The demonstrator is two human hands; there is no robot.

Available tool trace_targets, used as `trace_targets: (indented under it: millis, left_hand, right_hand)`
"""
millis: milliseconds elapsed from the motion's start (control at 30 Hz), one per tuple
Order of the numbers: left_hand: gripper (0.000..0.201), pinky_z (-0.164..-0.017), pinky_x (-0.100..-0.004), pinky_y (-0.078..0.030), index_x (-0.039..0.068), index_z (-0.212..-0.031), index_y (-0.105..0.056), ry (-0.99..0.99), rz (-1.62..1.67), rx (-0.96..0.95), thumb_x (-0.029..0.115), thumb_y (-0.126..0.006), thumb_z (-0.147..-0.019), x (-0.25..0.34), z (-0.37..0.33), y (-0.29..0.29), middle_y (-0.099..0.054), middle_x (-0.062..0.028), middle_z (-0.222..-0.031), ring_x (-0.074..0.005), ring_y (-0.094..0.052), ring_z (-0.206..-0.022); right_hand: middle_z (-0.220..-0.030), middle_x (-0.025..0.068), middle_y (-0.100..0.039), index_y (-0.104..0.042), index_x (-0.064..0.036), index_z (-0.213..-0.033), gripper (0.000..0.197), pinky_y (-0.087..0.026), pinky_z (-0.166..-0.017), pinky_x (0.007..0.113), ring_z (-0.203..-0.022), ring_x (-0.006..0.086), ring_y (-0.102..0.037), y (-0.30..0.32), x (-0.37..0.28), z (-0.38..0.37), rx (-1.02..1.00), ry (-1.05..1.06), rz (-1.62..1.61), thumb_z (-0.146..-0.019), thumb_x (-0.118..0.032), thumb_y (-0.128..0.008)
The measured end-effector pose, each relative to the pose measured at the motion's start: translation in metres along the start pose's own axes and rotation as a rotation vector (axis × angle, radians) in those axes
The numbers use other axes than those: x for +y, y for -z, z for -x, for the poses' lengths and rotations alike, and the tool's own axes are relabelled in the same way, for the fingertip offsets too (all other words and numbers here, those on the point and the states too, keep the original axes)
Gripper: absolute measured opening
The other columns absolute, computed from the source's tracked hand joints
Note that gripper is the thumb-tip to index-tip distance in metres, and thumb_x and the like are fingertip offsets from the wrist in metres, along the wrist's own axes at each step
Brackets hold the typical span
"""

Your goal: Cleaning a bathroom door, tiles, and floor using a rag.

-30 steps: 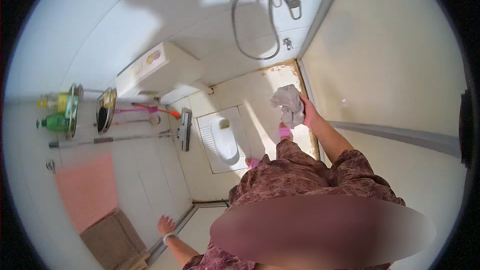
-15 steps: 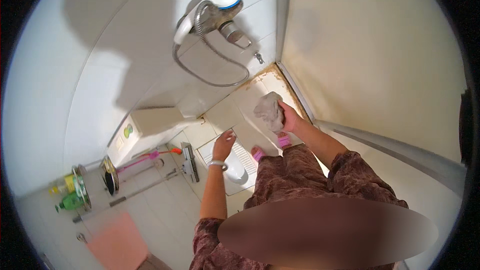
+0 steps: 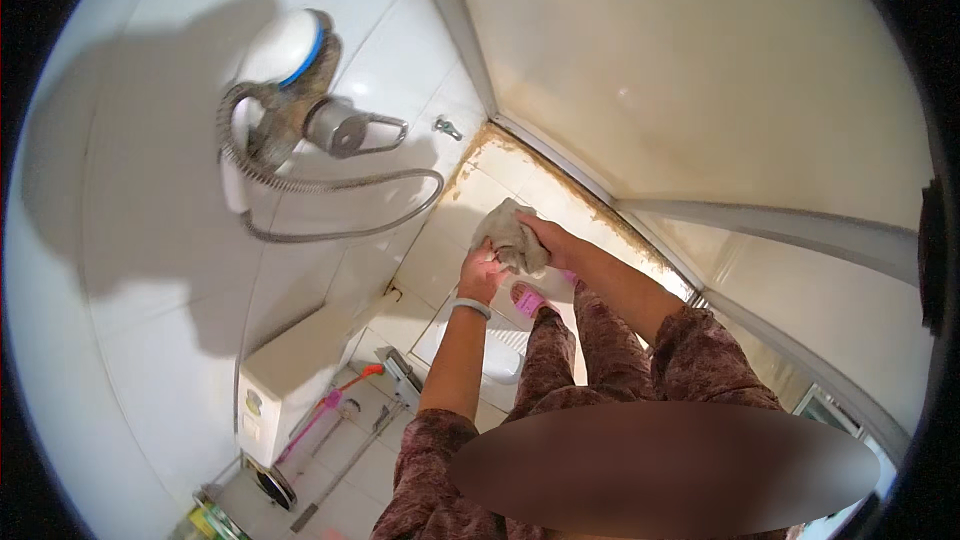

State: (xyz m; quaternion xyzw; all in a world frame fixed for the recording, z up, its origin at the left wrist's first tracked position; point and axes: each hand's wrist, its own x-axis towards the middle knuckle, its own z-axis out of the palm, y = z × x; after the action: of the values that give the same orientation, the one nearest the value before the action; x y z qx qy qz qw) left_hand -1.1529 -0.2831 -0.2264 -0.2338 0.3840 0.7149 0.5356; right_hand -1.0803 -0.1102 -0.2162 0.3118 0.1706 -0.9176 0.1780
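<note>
the left hand (image 3: 481,272) has come across to join the right hand (image 3: 547,237), so both hands now grasp the crumpled grey cloth (image 3: 511,232) and can work it together, above the tiled floor (image 3: 437,252) near its brown-stained far corner

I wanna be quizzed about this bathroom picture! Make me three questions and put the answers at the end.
1. What is the right hand holding?
2. True or false: the pale bracelet circles the wrist of the left hand.
3. What colour is the band along the edge of the white shower head? A) red B) blue C) green

Key:
1. A crumpled grey cloth
2. True
3. B
</note>
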Motion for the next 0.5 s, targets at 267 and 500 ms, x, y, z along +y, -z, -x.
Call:
trace_targets:
  millis: [267, 500]
  left_hand:
    - [0.038, -0.104, -0.0499, -0.036, 0.009, -0.134, -0.044, -0.067, 0.218, 0.199, 0.023, -0.043, -0.098, 0.002, -0.071, 0.011, -0.051, -0.0108, -0.128, -0.0292, -0.046, -0.122]
    - [0.041, -0.105, -0.0509, -0.037, 0.0, -0.13, -0.045, -0.214, 0.185, 0.21, 0.027, -0.037, -0.1, 0.048, -0.107, 0.047, -0.049, -0.0148, -0.134, -0.0306, -0.046, -0.124]
  right_hand:
    - [-0.111, 0.0101, -0.06, -0.054, -0.0022, -0.119, 0.059, -0.051, -0.071, 0.036, -0.083, 0.0226, -0.06, 0.076, -0.001, -0.064, 0.383, 0.162, 0.431, -0.089, -0.053, -0.05]
    - [-0.082, 0.0051, -0.064, -0.062, -0.0065, -0.098, 0.04, -0.051, -0.066, 0.04, -0.073, 0.019, -0.06, 0.108, -0.019, -0.13, 0.551, 0.069, 0.6, -0.089, -0.044, -0.054]
